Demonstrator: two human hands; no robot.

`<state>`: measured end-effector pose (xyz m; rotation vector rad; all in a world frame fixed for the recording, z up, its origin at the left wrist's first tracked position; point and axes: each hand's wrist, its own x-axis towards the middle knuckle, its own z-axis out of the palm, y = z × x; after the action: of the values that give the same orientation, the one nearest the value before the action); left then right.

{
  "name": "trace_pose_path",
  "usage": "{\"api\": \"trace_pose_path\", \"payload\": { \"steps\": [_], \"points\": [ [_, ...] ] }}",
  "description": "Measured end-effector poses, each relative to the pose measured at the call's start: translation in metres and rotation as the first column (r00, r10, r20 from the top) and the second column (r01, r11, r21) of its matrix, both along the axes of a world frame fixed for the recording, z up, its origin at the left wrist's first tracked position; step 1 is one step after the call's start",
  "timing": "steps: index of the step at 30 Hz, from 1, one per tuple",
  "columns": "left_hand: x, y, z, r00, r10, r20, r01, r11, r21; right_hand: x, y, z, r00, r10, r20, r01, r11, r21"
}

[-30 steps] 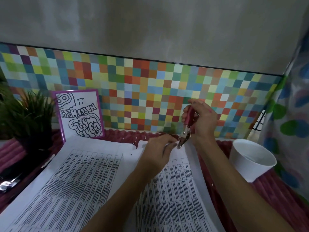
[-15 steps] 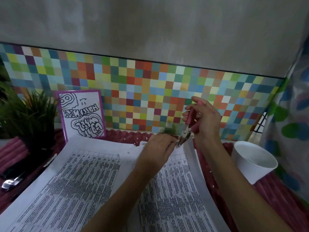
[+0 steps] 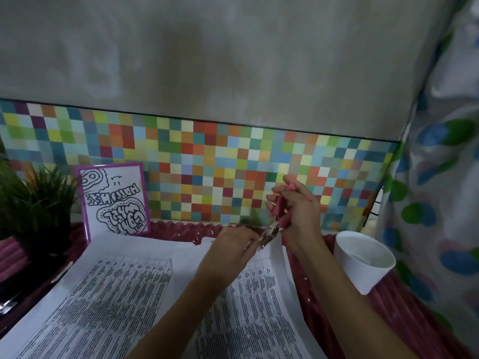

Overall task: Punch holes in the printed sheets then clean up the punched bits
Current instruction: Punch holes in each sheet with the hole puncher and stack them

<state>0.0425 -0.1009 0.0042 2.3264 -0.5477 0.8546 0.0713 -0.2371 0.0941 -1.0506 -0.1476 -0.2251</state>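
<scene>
— Greenery first: potted plant with thin green blades [image 3: 31, 203] at far left, then purple-framed card with black doodle lettering [image 3: 115, 200] propped against the multicoloured square-tile strip [image 3: 207, 164]. Why so far back?

— Probably to leave room for paper. Next, 2 white printed sheets of small black text: left sheet [image 3: 103, 294] lying flat, right sheet [image 3: 259, 294] with its right edge curling up.

— And left hand [image 3: 233, 244]?

— Laid knuckles-up on the top edge of the right sheet, fingers bent down onto the paper. Likely there to stop the edge sliding or bowing under the tool. Fingertips hidden, so no telling whether pinching or only pressing.

— And right hand [image 3: 300, 216]?

— Wrapped round the pink handles of a small plier-type hole punch [image 3: 274, 224] with a metal head. Held upright, head down at that same top edge, just beside the left fingertips. Seemingly mid-punch; how far squeezed, unclear.

— Further right?

— White paper cup [image 3: 363, 260] standing open near the sheet, probably for the scraps. Tiny white punched bits [image 3: 309, 299] scattered on the dark red ribbed cloth [image 3: 388, 320] between sheet and cup, more along the back. Not yet gathered.

— Versus 1 second back?

— Hardly anything: same grips, punch at the same spot on the edge. Only everything sitting a touch lower in view, from a head tilt most likely.
</scene>
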Motion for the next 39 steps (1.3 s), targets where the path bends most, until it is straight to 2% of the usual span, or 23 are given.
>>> {"api": "trace_pose_path", "payload": {
  "steps": [3,4,6,10,12,14,15,17,19,21,23,25,26,27,28,30,31,32,35,39],
  "points": [
    [-0.003,-0.006,0.005,0.998,-0.039,-0.059,0.033,0.995,-0.09,-0.008,0.001,-0.001,0.996,0.056,0.075,-0.037,0.971,-0.238],
    [-0.003,-0.006,0.007,0.997,-0.039,-0.069,0.032,0.995,-0.099,-0.011,0.0,-0.001,0.991,0.091,0.099,-0.061,0.961,-0.269],
    [-0.005,-0.005,0.009,0.996,-0.016,-0.093,0.009,0.996,-0.083,-0.013,-0.003,0.003,0.983,0.13,0.126,-0.092,0.959,-0.267],
    [-0.007,0.005,0.003,0.983,0.045,-0.176,-0.049,0.999,-0.016,-0.013,-0.013,0.012,0.978,0.1,0.185,-0.054,0.969,-0.24],
    [-0.01,0.011,0.003,0.983,0.04,-0.177,-0.044,0.999,-0.014,-0.01,-0.021,0.013,0.963,0.056,0.264,0.037,0.941,-0.336],
    [-0.013,0.014,0.013,0.991,0.028,-0.132,-0.028,1.0,0.004,-0.004,-0.034,0.011,0.946,0.064,0.319,0.132,0.82,-0.557],
    [-0.015,0.014,0.02,0.996,0.019,-0.085,-0.019,1.0,0.009,-0.003,-0.041,0.01,0.954,0.112,0.277,0.113,0.721,-0.684],
    [-0.014,0.011,0.037,0.999,0.015,0.043,-0.015,1.0,0.008,-0.004,-0.051,0.006,0.972,0.228,0.062,-0.062,0.498,-0.865],
    [-0.009,0.007,0.057,0.982,0.021,0.189,-0.022,1.0,0.005,-0.004,-0.056,0.0,0.965,0.244,-0.096,-0.184,0.372,-0.91],
    [-0.006,0.003,0.079,0.944,0.036,0.329,-0.045,0.999,0.017,-0.003,-0.057,-0.006,0.988,0.139,-0.07,-0.121,0.404,-0.907],
    [-0.005,0.002,0.1,0.874,0.088,0.478,-0.121,0.992,0.038,-0.007,-0.054,-0.003,0.999,0.051,0.014,-0.015,0.522,-0.853],
    [-0.006,0.006,0.111,0.774,0.274,0.571,-0.286,0.956,-0.071,-0.012,-0.054,0.01,0.997,0.003,0.072,0.053,0.647,-0.761],
    [-0.01,0.01,0.112,0.75,0.388,0.536,-0.336,0.921,-0.198,-0.018,-0.055,0.02,0.997,-0.006,0.083,0.063,0.701,-0.71],
    [-0.018,0.014,0.111,0.778,0.467,0.42,-0.331,0.873,-0.357,-0.024,-0.055,0.029,0.996,-0.01,0.09,0.068,0.744,-0.665],
    [-0.026,0.018,0.109,0.851,0.462,0.25,-0.284,0.804,-0.522,-0.027,-0.056,0.035,0.995,-0.017,0.103,0.077,0.78,-0.621],
    [-0.041,0.022,0.102,0.977,0.209,-0.04,-0.167,0.638,-0.752,-0.031,-0.057,0.042,0.989,-0.041,0.144,0.115,0.828,-0.548],
    [-0.045,0.025,0.097,0.994,0.069,-0.089,-0.112,0.596,-0.795,-0.035,-0.056,0.045,0.985,-0.048,0.166,0.128,0.846,-0.517],
    [-0.047,0.03,0.09,0.995,-0.01,-0.096,-0.07,0.608,-0.791,-0.037,-0.055,0.045,0.981,-0.046,0.19,0.136,0.857,-0.497],
    [-0.048,0.037,0.07,0.996,-0.002,-0.086,-0.059,0.719,-0.693,-0.045,-0.056,0.045,0.97,-0.046,0.239,0.16,0.86,-0.485],
    [-0.052,0.038,0.037,0.983,-0.054,-0.174,-0.086,0.705,-0.704,-0.049,-0.053,0.035,0.978,-0.044,0.206,0.152,0.826,-0.544]
  ]
}}
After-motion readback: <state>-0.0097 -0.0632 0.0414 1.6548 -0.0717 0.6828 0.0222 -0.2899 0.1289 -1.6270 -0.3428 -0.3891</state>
